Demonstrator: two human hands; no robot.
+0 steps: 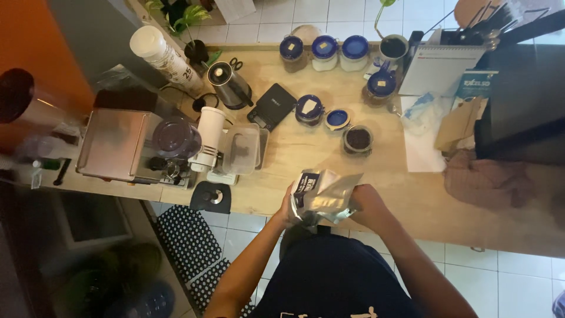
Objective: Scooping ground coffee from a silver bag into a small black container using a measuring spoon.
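A silver foil bag (322, 197) with a dark label is held between both hands at the near edge of the counter (406, 194), just in front of the person's dark apron; the left hand (286, 209) grips its left side near the label, fingers wrapped round the crumpled foil, and the right hand (366, 204) clasps its right side, so the bag sits between the two, touching both, its top tilted toward the far side of the counter; neither hand is free. Just beyond the bag, an open glass jar (358, 139) with dark contents stands on the wood, with a loose blue lid (338, 119) beside it and a blue-lidded jar (309, 109) to the left of that; further left lie a black scale (271, 105), a clear plastic container (242, 152) and a white grinder (209, 136); a metal kettle (228, 85) stands behind them. At the far edge three blue-lidded jars (324, 52) stand in a row; to the right, well apart from the hands, are a white paper sheet (422, 138), a brown paper bag (458, 125) and a spiral notebook (438, 68).
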